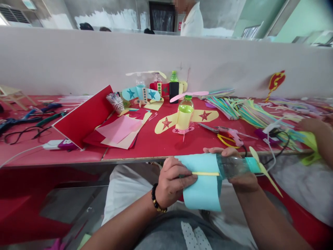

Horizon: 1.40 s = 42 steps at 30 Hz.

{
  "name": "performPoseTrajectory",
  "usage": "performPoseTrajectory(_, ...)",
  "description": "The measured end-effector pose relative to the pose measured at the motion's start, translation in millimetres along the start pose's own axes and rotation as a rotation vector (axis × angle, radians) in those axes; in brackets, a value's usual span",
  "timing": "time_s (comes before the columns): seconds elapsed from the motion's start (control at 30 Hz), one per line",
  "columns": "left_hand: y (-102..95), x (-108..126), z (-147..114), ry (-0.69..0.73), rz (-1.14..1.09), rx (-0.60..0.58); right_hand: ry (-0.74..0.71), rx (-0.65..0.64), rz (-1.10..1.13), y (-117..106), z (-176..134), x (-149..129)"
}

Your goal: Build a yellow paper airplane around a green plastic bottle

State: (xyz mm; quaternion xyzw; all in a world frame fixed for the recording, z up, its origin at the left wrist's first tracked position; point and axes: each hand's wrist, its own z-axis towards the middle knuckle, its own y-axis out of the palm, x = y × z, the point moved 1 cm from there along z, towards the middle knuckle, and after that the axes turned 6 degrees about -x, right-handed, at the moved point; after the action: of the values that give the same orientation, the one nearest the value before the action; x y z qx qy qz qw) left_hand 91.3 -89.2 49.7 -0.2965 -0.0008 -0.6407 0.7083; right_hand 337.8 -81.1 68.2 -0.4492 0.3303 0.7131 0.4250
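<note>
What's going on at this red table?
Someone seated is handling a bottle above their lap. Their right hand supports it from beneath and behind, while the left hand rests its fingers on blue paper around it, by a thin yellow strip. The paper's lower edge hangs loose. A pale blade sits at the cap end. On the table stands a yellow bottle plane with starred wings.

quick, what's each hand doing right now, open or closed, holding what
Left hand: closed on the blue paper, fingertips at the yellow strip.
Right hand: closed around the bottle, partly hidden behind it.
</note>
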Motion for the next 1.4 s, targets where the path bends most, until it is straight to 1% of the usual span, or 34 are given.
performPoseTrajectory(0.1, 1.0, -4, -2, -0.009, 0.001, -0.023, -0.002, -0.033, 0.0, -3, 2, 5)
performPoseTrajectory(0.2, 2.1, -17, -3, -0.043, -0.024, -0.049, 0.018, -0.017, 0.016, -8, 3, 11)
performPoseTrajectory(0.3, -1.6, -32, -1, -0.153, -0.028, -0.077, 0.028, 0.029, 0.045, -15, 2, 16)
performPoseTrajectory(0.37, -11.8, -37, 8, -0.223, 0.017, -0.039, 0.028, 0.047, 0.055, -20, 0, 18)
performPoseTrajectory(0.4, -19.8, -36, 16, -0.234, 0.062, -0.001, 0.028, 0.048, 0.059, -22, -1, 18)
performPoseTrajectory(0.43, -29.1, -35, 28, -0.215, 0.112, 0.035, 0.028, 0.045, 0.061, -24, -2, 18)
performPoseTrajectory(0.47, -39.2, -32, 43, -0.157, 0.176, 0.065, 0.031, 0.042, 0.06, -26, -2, 18)
performPoseTrajectory(0.53, -57.6, -32, 84, -0.102, 0.372, 0.084, 0.045, 0.039, 0.04, -28, -3, 16)
performPoseTrajectory(0.57, -64.0, -36, 108, -0.09, 0.476, 0.079, 0.049, 0.04, 0.025, -29, -3, 15)
performPoseTrajectory(0.6, -67.7, -43, 133, -0.099, 0.558, 0.057, 0.05, 0.043, 0.012, -29, -3, 15)
performPoseTrajectory(0.63, -68.2, -52, 157, -0.12, 0.612, 0.009, 0.056, 0.043, 0.004, -29, -2, 16)
performPoseTrajectory(0.7, -61.1, -77, 200, -0.146, 0.665, -0.127, 0.068, 0.04, -0.004, -30, -3, 18)
performPoseTrajectory(0.73, -55.1, -90, 217, -0.162, 0.686, -0.191, 0.068, 0.04, -0.004, -31, -3, 20)
performPoseTrajectory(0.8, -42.4, -113, 238, -0.254, 0.719, -0.297, 0.071, 0.027, -0.001, -35, -7, 25)
performPoseTrajectory(0.9, -30.0, -132, 249, -0.379, 0.713, -0.42, 0.078, -0.018, -0.009, -43, -16, 33)
performPoseTrajectory(1.0, -29.3, -137, 249, -0.413, 0.71, -0.461, 0.098, -0.046, -0.031, -50, -22, 37)
performPoseTrajectory(1.1, -36.7, -136, 251, -0.427, 0.713, -0.499, 0.099, -0.001, -0.035, -54, -22, 36)
performPoseTrajectory(1.17, -44.1, -134, 254, -0.408, 0.671, -0.574, 0.1, 0.014, -0.023, -54, -19, 35)
performPoseTrajectory(1.3, -62.1, -135, 260, -0.403, 0.511, -0.754, 0.088, -0.036, 0.008, -55, -16, 35)
performPoseTrajectory(1.4, -75.2, -143, 264, -0.363, 0.408, -0.844, 0.077, -0.061, 0.03, -55, -16, 39)
